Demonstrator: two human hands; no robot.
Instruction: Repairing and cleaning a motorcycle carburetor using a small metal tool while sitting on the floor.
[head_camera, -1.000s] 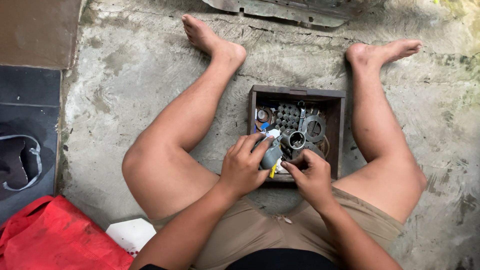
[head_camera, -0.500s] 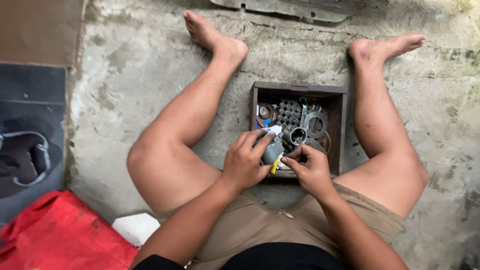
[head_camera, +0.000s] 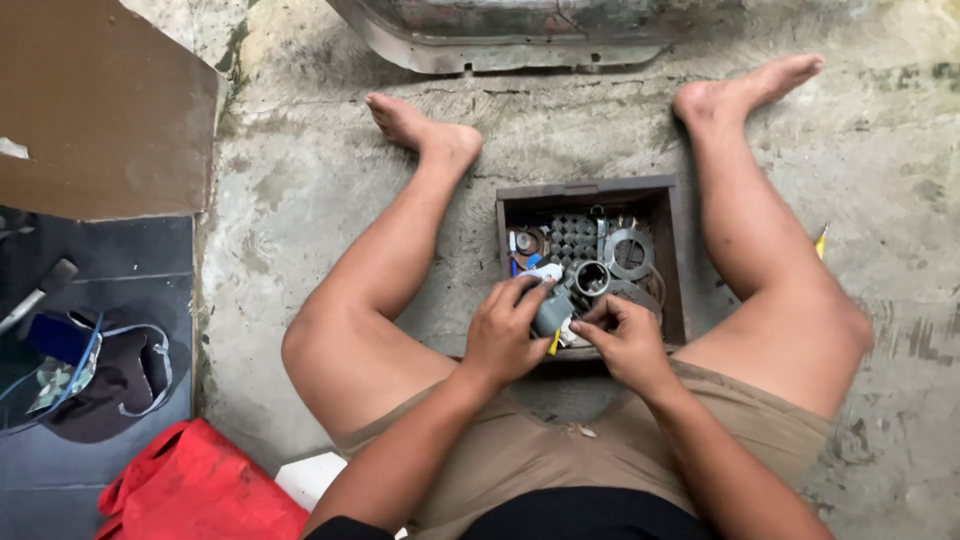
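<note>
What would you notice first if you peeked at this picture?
Two hands, the left hand and right hand, meet over a small grey part at the near edge of a dark wooden box full of metal rings. The box sits on concrete between bare legs; a red bag lies lower left.

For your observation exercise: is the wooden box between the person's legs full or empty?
Partly full. The wooden box is open-topped and holds a heap of metal rings and parts; both hands, left hand and right hand, work over it.
</note>
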